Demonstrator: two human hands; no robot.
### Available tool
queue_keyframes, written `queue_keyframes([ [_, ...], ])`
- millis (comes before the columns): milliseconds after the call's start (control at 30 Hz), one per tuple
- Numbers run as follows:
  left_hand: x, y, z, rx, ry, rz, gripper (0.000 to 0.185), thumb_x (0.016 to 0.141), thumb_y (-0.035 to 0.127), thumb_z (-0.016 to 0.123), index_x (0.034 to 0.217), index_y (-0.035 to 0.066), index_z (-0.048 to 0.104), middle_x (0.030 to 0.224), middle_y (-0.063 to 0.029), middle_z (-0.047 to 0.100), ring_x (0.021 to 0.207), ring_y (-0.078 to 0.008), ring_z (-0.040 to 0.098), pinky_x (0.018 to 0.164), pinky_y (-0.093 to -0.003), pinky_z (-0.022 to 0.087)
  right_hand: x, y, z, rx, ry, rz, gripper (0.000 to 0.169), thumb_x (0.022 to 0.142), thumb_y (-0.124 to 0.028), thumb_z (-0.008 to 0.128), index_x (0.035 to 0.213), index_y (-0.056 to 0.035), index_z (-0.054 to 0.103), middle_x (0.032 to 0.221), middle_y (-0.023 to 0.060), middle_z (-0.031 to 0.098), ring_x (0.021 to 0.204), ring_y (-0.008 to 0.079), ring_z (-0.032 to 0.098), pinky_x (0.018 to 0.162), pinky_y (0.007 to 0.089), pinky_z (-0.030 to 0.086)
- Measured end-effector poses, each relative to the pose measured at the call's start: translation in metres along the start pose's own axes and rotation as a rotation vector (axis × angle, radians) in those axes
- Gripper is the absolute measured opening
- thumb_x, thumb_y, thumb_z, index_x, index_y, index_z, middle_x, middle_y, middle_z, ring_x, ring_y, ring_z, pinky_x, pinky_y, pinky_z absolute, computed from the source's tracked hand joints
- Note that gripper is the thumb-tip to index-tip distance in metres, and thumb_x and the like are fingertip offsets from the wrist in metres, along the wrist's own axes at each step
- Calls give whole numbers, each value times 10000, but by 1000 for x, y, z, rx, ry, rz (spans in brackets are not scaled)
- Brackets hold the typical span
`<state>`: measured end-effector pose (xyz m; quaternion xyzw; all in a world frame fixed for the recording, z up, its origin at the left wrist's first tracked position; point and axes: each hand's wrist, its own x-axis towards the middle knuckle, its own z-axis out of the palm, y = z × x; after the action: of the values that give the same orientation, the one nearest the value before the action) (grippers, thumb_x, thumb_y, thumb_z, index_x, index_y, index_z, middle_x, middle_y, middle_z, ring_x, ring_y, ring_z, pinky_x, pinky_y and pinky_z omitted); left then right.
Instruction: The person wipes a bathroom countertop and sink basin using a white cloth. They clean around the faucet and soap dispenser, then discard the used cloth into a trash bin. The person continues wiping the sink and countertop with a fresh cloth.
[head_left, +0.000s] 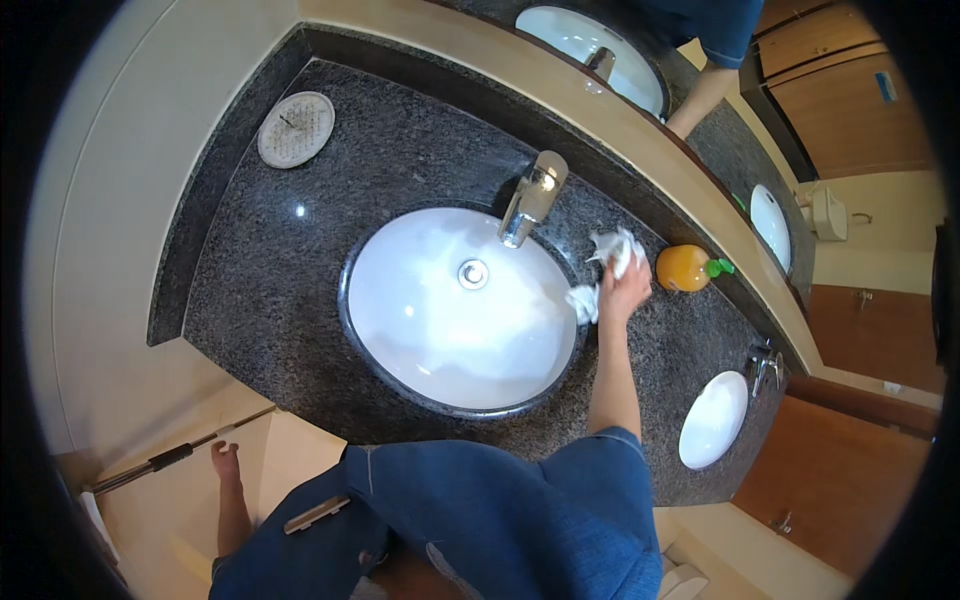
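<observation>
My right hand (627, 291) grips a crumpled white cloth (619, 251) against the dark granite countertop (420, 142), just right of the white oval sink (461, 337). Part of the cloth hangs over by the sink's right rim. A metal faucet (533, 199) stands behind the sink, and a round drain fitting sits in the basin. Close to the right of my hand is a soap bottle (684, 268) with orange liquid and a green top. My left hand (225, 457) is at the lower left, away from the counter, its fingers bent and apart, with nothing seen in it.
A round whitish plate (296, 130) lies at the counter's back left corner. A second sink (714, 420) with a chrome faucet (765, 367) is at the right. A mirror runs along the back wall. Near my left hand, a metal pole (171, 456) leans by the wall.
</observation>
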<state>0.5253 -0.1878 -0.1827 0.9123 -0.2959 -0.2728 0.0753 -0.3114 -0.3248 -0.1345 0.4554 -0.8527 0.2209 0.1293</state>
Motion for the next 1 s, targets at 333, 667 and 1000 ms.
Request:
queue_keyframes([
  [333, 4, -38, -25, -147, -17, -521, 539, 662, 406, 693, 1025, 40, 536, 824, -105, 473, 583, -224, 429, 497, -385, 353, -102, 71, -48, -408, 157, 564, 401, 792, -307, 627, 1116, -83, 559, 1089, 182, 532, 986, 393, 511, 754, 523, 432],
  [667, 46, -58, -50, -342, 97, -420, 1063, 645, 426, 764, 1451, 155, 126, 1344, -200, 350, 903, -334, 490, 735, -500, 388, -265, -45, -93, -161, 38, 212, 500, 747, -250, 669, 1199, -89, 531, 1204, 225, 444, 1105, 391, 416, 899, 504, 351],
  [1000, 75, -59, -60, -384, 23, -233, 1041, 613, 370, 772, 1435, 121, 185, 1227, -124, 428, 731, -233, 434, 662, -467, 369, -320, -276, -88, 99, -251, 58, 534, 688, -198, 692, 1195, -130, 542, 1215, 173, 453, 1161, 327, 406, 909, 464, 332],
])
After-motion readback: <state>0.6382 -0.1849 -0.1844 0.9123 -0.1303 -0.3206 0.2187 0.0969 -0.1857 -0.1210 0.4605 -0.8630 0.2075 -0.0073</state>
